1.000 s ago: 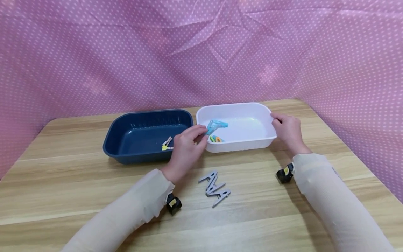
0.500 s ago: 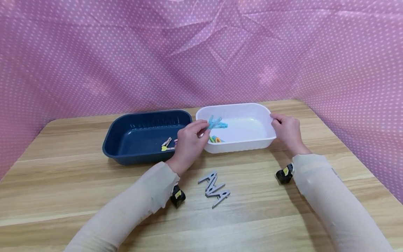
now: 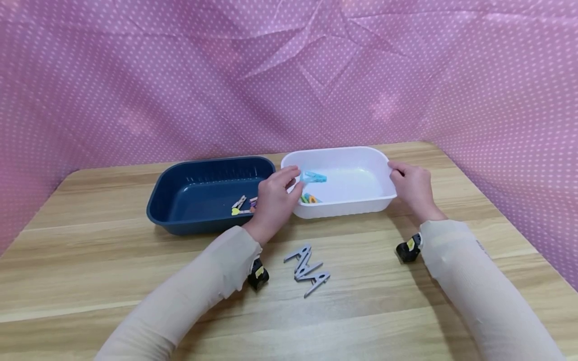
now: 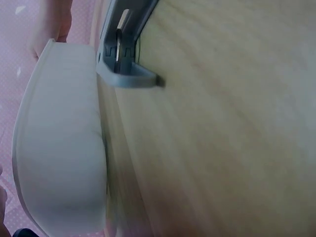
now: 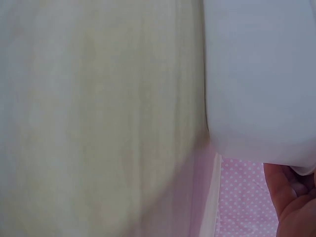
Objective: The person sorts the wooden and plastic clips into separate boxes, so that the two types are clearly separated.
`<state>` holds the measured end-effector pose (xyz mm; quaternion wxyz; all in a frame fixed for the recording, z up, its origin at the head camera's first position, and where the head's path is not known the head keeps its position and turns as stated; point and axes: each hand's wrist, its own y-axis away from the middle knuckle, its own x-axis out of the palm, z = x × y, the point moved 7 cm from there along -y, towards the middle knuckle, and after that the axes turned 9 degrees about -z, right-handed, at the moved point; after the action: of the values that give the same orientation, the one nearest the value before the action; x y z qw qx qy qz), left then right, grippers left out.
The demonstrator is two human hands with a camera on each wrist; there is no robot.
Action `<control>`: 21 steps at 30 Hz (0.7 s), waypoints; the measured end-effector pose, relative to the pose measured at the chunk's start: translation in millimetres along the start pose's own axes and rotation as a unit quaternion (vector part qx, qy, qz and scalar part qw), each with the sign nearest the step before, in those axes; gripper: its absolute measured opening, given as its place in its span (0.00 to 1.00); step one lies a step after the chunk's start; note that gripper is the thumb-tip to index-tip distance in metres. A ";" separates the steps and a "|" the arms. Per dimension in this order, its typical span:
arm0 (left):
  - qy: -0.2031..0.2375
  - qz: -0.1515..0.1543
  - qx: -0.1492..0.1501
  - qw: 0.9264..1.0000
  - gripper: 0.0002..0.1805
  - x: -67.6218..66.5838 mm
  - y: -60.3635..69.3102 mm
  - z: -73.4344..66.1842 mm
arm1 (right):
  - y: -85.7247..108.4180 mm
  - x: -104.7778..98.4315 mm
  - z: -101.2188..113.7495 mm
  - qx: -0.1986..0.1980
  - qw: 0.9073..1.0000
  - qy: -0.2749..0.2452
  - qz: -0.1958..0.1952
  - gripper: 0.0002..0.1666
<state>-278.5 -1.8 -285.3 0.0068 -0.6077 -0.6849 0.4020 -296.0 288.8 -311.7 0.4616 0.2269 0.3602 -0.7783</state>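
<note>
My left hand [image 3: 275,200] is over the near left corner of the white basin [image 3: 356,206], thumb and fingers parted. Just past its fingertips, light blue clothespins [image 3: 316,177] lie inside that basin, one of them blurred. Green and orange clothespins [image 3: 309,199] sit closer to the basin's front wall. At the basin's right end, my right hand [image 3: 413,188] grips the rim; the right wrist view shows its fingers [image 5: 280,190] by the basin's end.
A dark blue basin [image 3: 180,228] stands to the left, with small clothespins [image 3: 239,202] inside, one bearing a yellow heart. Several grey clothespins [image 3: 307,271] lie on the wooden table [image 3: 361,301] in front. Pink dotted cloth [image 3: 289,75] hangs behind.
My left hand has shifted slightly right and forward. Its thumb and fingers have parted, letting go of a light blue clothespin into the white basin. My right hand keeps its place on the rim.
</note>
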 end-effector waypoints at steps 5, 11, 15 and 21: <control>0.001 0.002 -0.016 1.000 0.17 -3.5 0.8 3.7 | 0.0 -0.1 0.4 0.000 1.000 -0.003 0.001 0.20; 0.012 -0.005 -0.006 1.000 0.17 -10.0 4.2 2.4 | -0.1 -0.8 0.9 -0.007 1.000 0.002 -0.007 0.20; 0.010 -0.012 0.003 1.000 0.16 -17.9 8.5 0.8 | -0.5 -0.7 0.9 0.001 1.000 0.000 -0.002 0.20; 0.019 -0.014 0.017 1.000 0.13 -27.9 16.5 1.2 | 0.0 -0.2 1.8 0.008 1.000 0.001 0.003 0.20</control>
<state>-258.2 -26.8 -282.0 0.0360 -0.6053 -0.6865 0.4013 -295.9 287.5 -310.4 0.4615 0.2326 0.3541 -0.7795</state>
